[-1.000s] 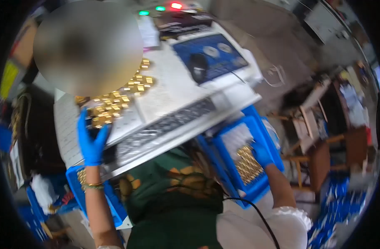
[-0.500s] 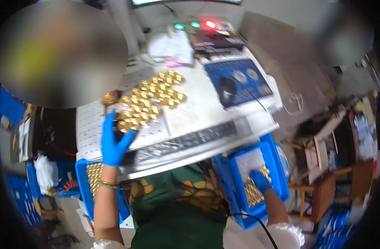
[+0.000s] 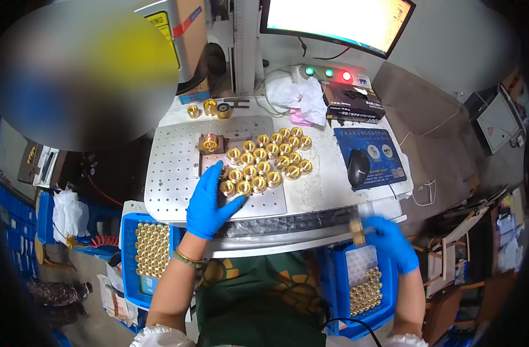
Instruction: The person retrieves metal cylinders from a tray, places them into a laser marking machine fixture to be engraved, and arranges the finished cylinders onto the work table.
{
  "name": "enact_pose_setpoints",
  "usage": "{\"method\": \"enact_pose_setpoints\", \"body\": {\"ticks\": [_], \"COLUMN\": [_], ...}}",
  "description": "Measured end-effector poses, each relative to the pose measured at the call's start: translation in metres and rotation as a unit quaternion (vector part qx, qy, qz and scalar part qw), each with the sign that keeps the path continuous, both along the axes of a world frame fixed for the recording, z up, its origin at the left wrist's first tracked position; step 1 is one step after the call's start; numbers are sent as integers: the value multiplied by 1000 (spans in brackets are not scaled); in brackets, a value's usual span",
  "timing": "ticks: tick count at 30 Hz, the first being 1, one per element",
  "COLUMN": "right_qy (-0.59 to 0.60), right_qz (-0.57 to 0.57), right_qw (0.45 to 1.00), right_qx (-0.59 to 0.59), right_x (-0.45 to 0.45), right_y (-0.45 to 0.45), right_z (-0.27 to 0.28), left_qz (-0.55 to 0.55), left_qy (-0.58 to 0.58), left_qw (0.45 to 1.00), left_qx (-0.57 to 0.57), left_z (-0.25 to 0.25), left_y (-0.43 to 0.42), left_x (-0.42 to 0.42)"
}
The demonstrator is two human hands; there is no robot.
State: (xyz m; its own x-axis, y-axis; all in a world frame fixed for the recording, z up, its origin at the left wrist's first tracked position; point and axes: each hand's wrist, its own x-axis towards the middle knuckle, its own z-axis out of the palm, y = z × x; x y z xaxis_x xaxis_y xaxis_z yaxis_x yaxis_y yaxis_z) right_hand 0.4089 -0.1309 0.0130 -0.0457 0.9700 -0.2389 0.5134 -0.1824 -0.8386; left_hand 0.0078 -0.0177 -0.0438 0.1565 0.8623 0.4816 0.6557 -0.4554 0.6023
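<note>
Blue gloves cover both hands. My left hand (image 3: 209, 207) rests with thumb and fingers spread at the lower left edge of a group of brass fittings (image 3: 259, 184) on the worktable (image 3: 311, 202). In my right hand (image 3: 391, 240), raised over the right blue bin (image 3: 394, 301), are brass fittings (image 3: 357, 231), blurred; their exact number is unclear. More brass pieces (image 3: 365, 295) lie in that bin. Another brass piece (image 3: 210, 143) sits in a fixture on the perforated plate (image 3: 172, 168), up and left of my left hand.
A left blue bin (image 3: 127, 254) holds rows of brass pieces. Behind the fittings are a monitor (image 3: 339, 23), a glove box (image 3: 354, 104) and crumpled white cloth (image 3: 299, 98). A black mouse (image 3: 360, 168) lies on a blue mat (image 3: 368, 141). A keyboard tray (image 3: 282, 224) runs along the front.
My right hand has risen out of the right bin with brass fittings. The head view has shifted, bringing the monitor and fixture into sight. My left hand stays beside the group of fittings.
</note>
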Motion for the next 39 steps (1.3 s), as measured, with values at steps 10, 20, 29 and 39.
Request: {"method": "enact_pose_setpoints", "body": {"ticks": [10,20,29,39], "right_qy": [-328,34,-336,174], "right_qz": [231,17,-225,-476], "right_qw": [874,988,914,862], "right_qx": [274,151,-42,-13], "right_x": [-54,7,174,228], "right_y": [219,52,-181,-198], "right_z": [-45,49,-248,-413], "left_qz": [-1,14,-6,11], "left_qy": [-4,-20,-55,-3], "left_qw": [1000,1000,998,1000], "left_qx": [-6,-17,-21,-20], "left_z": [9,-15,-27,-6], "left_y": [-3,0,7,-1], "left_x": [-2,-3,-3,-1]}}
